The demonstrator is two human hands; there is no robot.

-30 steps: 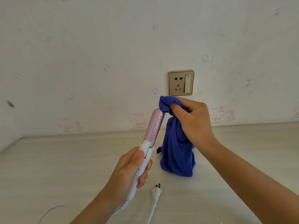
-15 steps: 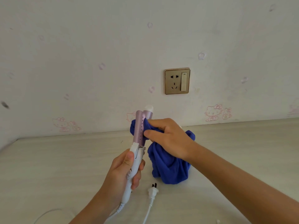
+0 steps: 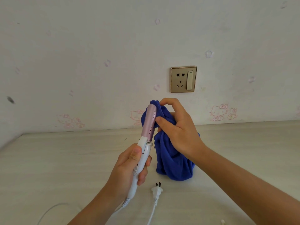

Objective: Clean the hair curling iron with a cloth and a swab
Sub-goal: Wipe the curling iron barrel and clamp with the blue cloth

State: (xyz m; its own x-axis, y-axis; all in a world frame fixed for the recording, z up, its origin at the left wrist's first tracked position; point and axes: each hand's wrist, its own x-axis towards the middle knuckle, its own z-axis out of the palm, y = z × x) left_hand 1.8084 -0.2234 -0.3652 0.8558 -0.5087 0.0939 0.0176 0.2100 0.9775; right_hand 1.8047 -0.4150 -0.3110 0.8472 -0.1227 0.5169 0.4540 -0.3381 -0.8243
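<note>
The curling iron point(image 3: 148, 123) has a pink perforated barrel and a white handle, and it points up and slightly right. My left hand point(image 3: 129, 168) grips the white handle, thumb near the top. A blue cloth point(image 3: 173, 161) wraps the barrel's upper part and hangs down to the table. My right hand point(image 3: 177, 130) grips the cloth and pinches it round the barrel near its tip. No swab is plainly in view.
The iron's white plug point(image 3: 156, 190) lies unplugged on the pale table point(image 3: 56, 159), its cord trailing toward me. A gold wall socket with a switch point(image 3: 183, 79) sits above the table on the patterned wall. A small white object point(image 3: 223, 222) shows at the bottom edge.
My right hand slid the cloth down the barrel, then back up toward the tip. The iron's tip, bare half a second ago, is covered by cloth again.
</note>
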